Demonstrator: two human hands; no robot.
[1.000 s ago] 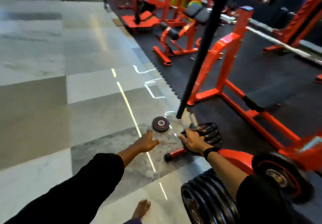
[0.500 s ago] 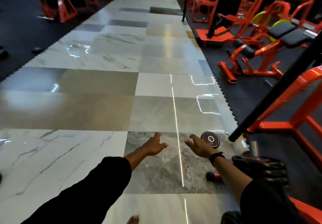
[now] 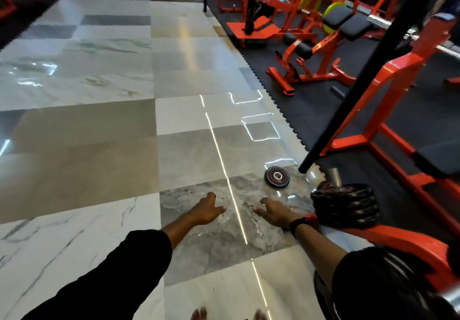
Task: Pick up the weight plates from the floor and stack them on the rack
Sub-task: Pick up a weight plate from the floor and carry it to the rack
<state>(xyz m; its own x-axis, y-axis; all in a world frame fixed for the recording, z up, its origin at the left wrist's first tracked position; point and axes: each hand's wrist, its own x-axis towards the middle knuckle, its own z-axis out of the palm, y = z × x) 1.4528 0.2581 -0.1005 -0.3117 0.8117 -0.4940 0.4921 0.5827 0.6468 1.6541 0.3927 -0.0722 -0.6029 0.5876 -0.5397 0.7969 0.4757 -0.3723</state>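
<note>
Two empty hands over glossy marble floor — orange gym frames rightward.

Bare toes cropped below; rack plates blurry, count perhaps four.

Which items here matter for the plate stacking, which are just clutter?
Job:
- small plate flat on the floor
- stacked plates on the rack peg
- orange rack
- left hand, right hand, both empty

Lying about:
- benches
- yellow plates
- black bar
</note>
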